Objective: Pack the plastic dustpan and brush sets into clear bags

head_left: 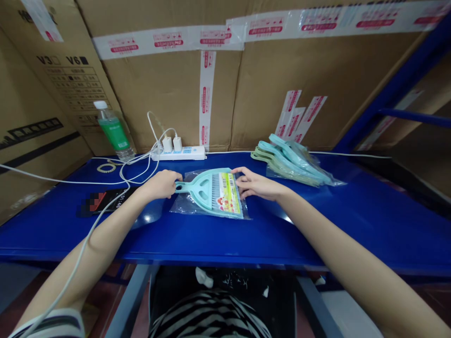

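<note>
A light-blue dustpan and brush set lies flat on the blue table in front of me, with a clear plastic bag around it and a yellow-and-white label on its bristles. My left hand has its fingers closed round the handle end at the left. At the wide right edge, my right hand touches the bag and label side with fingers apart and slightly bent.
Several more bagged dustpan sets, blue and green, lie at the back right. A power strip with chargers, a water bottle and a phone are at the left. A white cable crosses over my left arm. Cardboard walls the back.
</note>
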Demonstrator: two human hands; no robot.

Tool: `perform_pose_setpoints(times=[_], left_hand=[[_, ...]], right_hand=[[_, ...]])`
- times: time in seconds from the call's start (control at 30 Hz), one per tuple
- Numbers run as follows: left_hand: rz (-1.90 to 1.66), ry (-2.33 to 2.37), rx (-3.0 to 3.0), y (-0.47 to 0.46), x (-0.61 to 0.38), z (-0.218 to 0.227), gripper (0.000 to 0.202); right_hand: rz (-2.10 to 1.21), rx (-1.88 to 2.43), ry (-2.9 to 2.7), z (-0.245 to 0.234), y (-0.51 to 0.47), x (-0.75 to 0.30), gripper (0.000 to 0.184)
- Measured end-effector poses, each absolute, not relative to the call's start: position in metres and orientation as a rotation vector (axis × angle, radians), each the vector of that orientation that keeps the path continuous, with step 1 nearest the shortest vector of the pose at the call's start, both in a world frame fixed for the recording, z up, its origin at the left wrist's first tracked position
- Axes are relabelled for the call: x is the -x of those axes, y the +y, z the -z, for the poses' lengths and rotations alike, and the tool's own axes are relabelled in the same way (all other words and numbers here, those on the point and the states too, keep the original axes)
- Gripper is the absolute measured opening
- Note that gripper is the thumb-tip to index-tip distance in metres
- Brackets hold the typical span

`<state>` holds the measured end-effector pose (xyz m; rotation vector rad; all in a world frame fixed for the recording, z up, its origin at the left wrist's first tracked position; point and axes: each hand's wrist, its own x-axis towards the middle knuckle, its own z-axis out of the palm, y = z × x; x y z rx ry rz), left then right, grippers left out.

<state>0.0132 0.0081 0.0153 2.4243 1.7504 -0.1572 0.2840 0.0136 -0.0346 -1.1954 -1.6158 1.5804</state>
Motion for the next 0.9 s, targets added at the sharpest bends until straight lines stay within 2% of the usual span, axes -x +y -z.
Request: perform_pose_setpoints(times=[0.47, 0.73, 0.9], left_hand=[[0.279, 1.926, -2.462, 0.015, -0.006, -0.015, 0.042], [0.356, 1.968, -2.513, 0.014, -0.007, -0.012, 0.035], [0.330, 2.007, -2.518, 0.011, -0.008, -0.011, 0.038]], right_hand=[[-1.515, 1.229, -1.670, 0.037, 0.018, -0.294, 0.050], [-1.666, 1.230, -1.871, 0.026, 0.011, -0.301, 0.053], [-1.637, 1.325, -2.007, 0.018, 0.007, -0.306, 0.052]])
